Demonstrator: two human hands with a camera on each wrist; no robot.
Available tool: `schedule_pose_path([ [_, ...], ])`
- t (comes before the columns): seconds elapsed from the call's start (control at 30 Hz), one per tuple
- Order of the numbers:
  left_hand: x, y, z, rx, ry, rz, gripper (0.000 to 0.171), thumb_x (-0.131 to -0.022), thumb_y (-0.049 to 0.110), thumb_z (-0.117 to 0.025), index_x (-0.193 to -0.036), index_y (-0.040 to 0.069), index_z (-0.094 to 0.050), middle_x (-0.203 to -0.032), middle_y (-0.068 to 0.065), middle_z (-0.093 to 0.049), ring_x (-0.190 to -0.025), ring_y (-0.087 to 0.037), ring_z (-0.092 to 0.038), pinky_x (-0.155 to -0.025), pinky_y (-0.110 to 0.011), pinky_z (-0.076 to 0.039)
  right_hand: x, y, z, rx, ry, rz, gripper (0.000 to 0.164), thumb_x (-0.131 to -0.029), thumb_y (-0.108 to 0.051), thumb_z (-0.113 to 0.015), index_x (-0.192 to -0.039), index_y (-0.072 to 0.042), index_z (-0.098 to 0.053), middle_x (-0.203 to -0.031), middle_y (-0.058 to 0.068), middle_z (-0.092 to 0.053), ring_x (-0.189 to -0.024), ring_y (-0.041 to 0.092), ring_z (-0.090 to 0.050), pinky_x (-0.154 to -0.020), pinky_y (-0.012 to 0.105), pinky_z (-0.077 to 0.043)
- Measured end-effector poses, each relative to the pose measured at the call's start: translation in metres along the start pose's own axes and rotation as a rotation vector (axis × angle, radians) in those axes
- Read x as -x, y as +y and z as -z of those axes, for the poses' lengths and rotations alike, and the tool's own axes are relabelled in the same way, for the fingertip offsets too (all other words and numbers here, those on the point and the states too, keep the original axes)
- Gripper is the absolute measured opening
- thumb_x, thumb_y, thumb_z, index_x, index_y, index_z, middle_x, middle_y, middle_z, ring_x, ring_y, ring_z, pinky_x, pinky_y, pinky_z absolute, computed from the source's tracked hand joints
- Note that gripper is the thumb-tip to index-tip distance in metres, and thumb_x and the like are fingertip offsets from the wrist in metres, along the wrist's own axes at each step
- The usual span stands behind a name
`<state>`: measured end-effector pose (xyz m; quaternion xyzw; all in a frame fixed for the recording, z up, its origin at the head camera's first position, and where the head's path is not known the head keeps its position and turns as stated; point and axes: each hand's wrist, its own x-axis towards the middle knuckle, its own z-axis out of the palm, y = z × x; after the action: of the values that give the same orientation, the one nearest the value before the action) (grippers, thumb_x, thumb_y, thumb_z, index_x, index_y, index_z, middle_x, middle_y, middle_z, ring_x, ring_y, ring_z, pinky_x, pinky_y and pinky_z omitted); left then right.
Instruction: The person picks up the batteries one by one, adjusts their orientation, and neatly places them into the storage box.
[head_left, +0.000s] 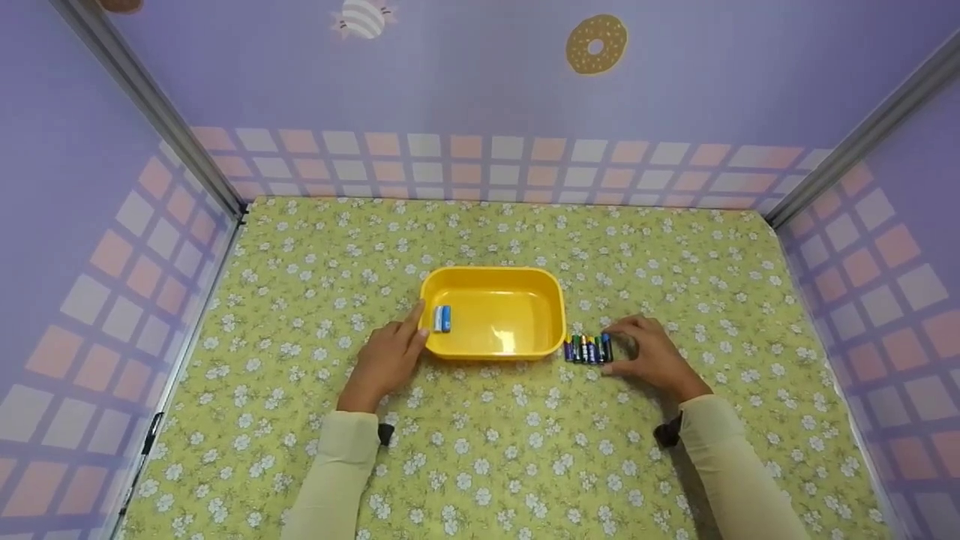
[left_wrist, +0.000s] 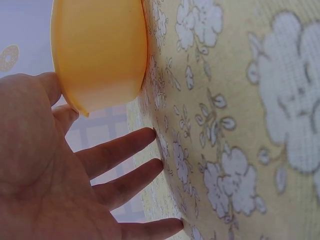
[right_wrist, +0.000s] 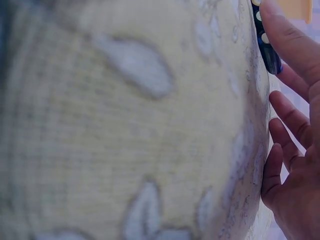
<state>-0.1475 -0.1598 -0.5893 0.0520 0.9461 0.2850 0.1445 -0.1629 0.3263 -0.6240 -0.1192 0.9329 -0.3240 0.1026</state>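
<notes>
1. No text, brand, number or sign is being shown legibly in any view.
2. On the row of small batteries (head_left: pixel 592 351), any print is being rendered too small to be read.
3. On the two blue-and-white batteries (head_left: pixel 446 319) inside the yellow tub (head_left: pixel 491 356), lettering is likewise being blurred.

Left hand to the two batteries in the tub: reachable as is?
Likely yes. The left hand is at the left end of the tub; the two batteries lie just inside, and nothing covers them from above.
</notes>
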Motion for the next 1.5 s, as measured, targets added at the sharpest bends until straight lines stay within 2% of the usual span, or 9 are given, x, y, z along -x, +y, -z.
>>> schedule_pose_path([
  [0.27, -0.0005, -0.0015, 0.0001, 0.003, -0.012, 0.012, 0.061, -0.105, 0.068, -0.020, -0.159, 0.053, 0.002, -0.157, -0.013, -0.044, -0.143, -0.040, -0.042, -0.113, -0.065, -0.035, -0.0011, 0.0034, -0.0016, 0.011, 0.004, 0.013, 0.067, -0.074, -0.058, -0.086, -0.132, -0.029, -0.067, -0.139, 0.003, -0.053, -0.132, 0.030, -0.043, -0.105, 0.064, -0.041],
  [0.5, -0.0021, -0.0016, 0.0023, -0.006, -0.020, 0.007, 0.061, -0.106, 0.066, -0.022, -0.160, 0.052, 0.001, -0.156, -0.015, -0.045, -0.142, -0.043, -0.043, -0.111, -0.066, -0.037, -0.0011, 0.0023, -0.0005, 0.035, 0.023, 0.062, 0.067, -0.076, -0.055, -0.086, -0.133, -0.026, -0.067, -0.137, 0.006, -0.055, -0.130, 0.032, -0.045, -0.102, 0.064, -0.043],
  [0.77, -0.0024, -0.0031, 0.0021, -0.025, -0.006, 0.006, 0.061, -0.106, 0.066, -0.021, -0.161, 0.051, 0.000, -0.155, -0.014, -0.046, -0.141, -0.042, -0.045, -0.110, -0.066, -0.038, -0.0021, 0.0041, -0.0012, 0.031, 0.012, 0.035, 0.060, -0.081, -0.054, -0.083, -0.133, -0.029, -0.066, -0.137, 0.001, -0.053, -0.131, 0.029, -0.043, -0.103, 0.063, -0.043],
  [1.27, -0.0018, -0.0010, 0.0021, -0.023, -0.013, 0.017, 0.061, -0.106, 0.066, -0.021, -0.162, 0.050, -0.001, -0.155, -0.013, -0.046, -0.141, -0.040, -0.044, -0.111, -0.066, -0.036, -0.0010, 0.0011, -0.0003, 0.001, 0.017, 0.035, 0.054, -0.080, -0.049, -0.085, -0.127, -0.029, -0.068, -0.136, 0.001, -0.055, -0.133, 0.031, -0.043, -0.104, 0.063, -0.043],
  [1.5, -0.0002, -0.0008, 0.0031, -0.030, -0.008, -0.009, 0.062, -0.107, 0.064, -0.023, -0.163, 0.047, -0.002, -0.154, -0.015, -0.047, -0.140, -0.043, -0.045, -0.108, -0.068, -0.039, -0.0004, -0.0036, 0.0058, -0.073, -0.011, 0.016, 0.055, -0.079, -0.045, -0.087, -0.128, -0.028, -0.067, -0.139, 0.003, -0.055, -0.134, 0.032, -0.046, -0.107, 0.064, -0.041],
])
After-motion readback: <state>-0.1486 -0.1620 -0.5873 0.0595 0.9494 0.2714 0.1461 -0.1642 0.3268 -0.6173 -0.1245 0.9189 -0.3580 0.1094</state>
